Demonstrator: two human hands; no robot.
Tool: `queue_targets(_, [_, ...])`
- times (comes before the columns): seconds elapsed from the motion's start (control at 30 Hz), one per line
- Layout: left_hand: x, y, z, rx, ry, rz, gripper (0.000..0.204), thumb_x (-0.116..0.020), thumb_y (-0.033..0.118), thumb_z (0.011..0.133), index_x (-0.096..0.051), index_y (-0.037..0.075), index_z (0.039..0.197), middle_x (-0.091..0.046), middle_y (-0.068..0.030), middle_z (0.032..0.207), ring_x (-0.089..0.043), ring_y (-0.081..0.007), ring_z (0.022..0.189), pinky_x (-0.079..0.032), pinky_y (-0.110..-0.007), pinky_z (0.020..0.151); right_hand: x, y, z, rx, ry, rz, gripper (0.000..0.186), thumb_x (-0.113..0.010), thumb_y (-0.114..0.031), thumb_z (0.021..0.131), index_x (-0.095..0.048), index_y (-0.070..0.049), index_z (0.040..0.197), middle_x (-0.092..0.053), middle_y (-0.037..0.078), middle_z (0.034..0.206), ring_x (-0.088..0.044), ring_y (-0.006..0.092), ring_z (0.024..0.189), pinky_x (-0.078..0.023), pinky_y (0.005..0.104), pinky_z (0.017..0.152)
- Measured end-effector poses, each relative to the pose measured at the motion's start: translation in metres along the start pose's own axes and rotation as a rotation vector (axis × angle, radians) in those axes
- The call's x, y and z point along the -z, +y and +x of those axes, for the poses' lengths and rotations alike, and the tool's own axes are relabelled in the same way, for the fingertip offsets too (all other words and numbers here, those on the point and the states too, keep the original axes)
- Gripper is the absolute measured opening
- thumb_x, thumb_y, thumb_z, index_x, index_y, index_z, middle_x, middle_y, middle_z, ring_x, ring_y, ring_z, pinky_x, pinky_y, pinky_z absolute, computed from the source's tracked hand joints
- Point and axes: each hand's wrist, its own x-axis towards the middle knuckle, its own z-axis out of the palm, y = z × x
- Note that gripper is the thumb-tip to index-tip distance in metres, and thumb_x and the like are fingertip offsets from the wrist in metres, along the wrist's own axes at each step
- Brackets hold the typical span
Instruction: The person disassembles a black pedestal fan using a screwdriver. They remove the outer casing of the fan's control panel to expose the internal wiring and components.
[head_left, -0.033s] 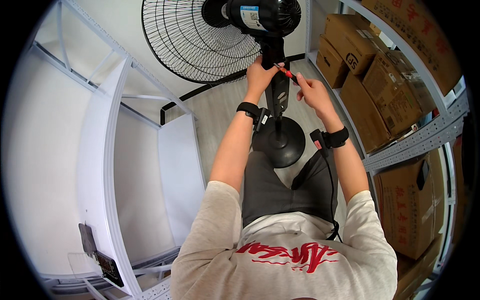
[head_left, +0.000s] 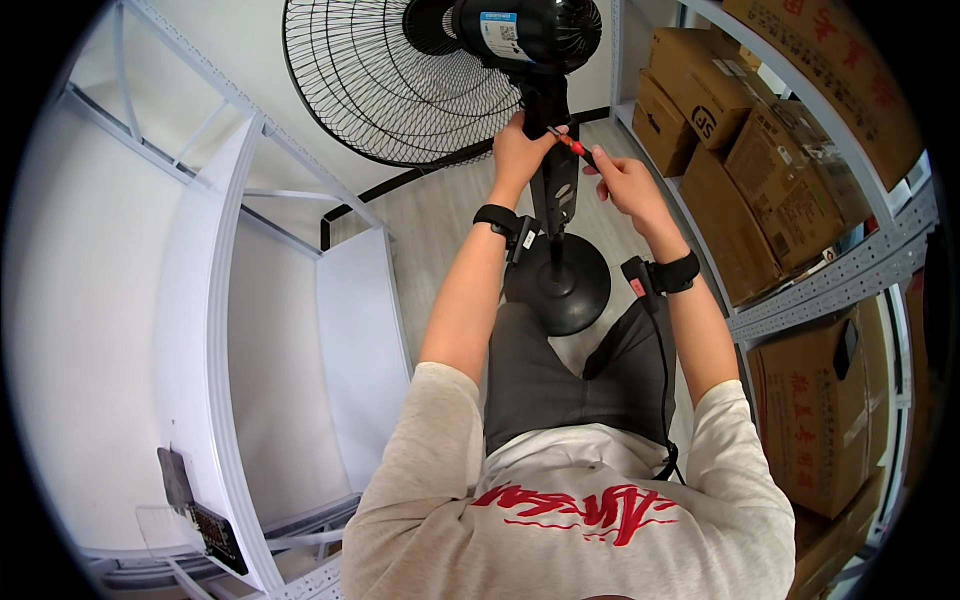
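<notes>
A black pedestal fan (head_left: 550, 100) stands in front of me, its round base (head_left: 565, 285) on the floor near my feet. My left hand (head_left: 515, 160) is closed on the fan's post below the motor housing, its thumb across the front and some fingers hidden behind. In the fingers of my right hand (head_left: 628, 187) is a screwdriver with a red and black handle (head_left: 577, 148). The screwdriver slants up and left, its tip end at the post beside my left thumb. Whether it sits in a screw is too small to tell.
Cardboard boxes (head_left: 740, 215) fill the metal shelves on the right. White shelving (head_left: 225, 260) stands on the left, with a dark circuit board (head_left: 218, 538) near its lower end. The fan's wire cage (head_left: 390, 90) spreads toward the far left. A black cable (head_left: 668, 380) hangs from my right wrist.
</notes>
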Motion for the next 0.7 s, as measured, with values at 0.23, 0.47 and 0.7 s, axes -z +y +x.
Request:
queue_targets(0.23, [0.002,0.004,-0.005,0.004,0.006,0.029,0.052,-0.080,0.041,0.069,-0.067,-0.001,0.097,-0.070,-0.0156,0.083,-0.068,-0.0272,0.076,-0.052,-0.034,0.070,-0.010,-0.016,-0.023,0.647,0.446,-0.665,0.025,-0.070,-0.031,0.084,-0.068,-0.006,0.083,-0.064,0.011,0.074,-0.062,0.0325,0.068,-0.047,0.0426,0.062])
queue_targets(0.47, [-0.003,-0.003,-0.006,-0.079,0.092,-0.002,0.052,-0.078,0.040,0.069,-0.066,-0.001,0.099,-0.070,-0.0175,0.083,-0.068,-0.0311,0.078,-0.052,-0.037,0.070,-0.011,-0.007,-0.010,0.536,0.439,-0.224,0.015,-0.071,-0.017,0.084,-0.068,-0.005,0.093,-0.061,0.013,0.087,-0.063,0.0277,0.072,-0.050,0.0351,0.063])
queue_targets(0.7, [0.001,-0.001,-0.006,-0.033,0.036,0.004,0.052,-0.078,0.040,0.070,-0.065,-0.001,0.101,-0.070,-0.0182,0.086,-0.069,-0.0319,0.081,-0.052,-0.037,0.071,-0.024,-0.008,-0.028,0.706,0.558,-0.186,0.019,-0.069,-0.019,0.087,-0.068,-0.004,0.099,-0.059,0.013,0.085,-0.063,0.0247,0.072,-0.050,0.0332,0.063])
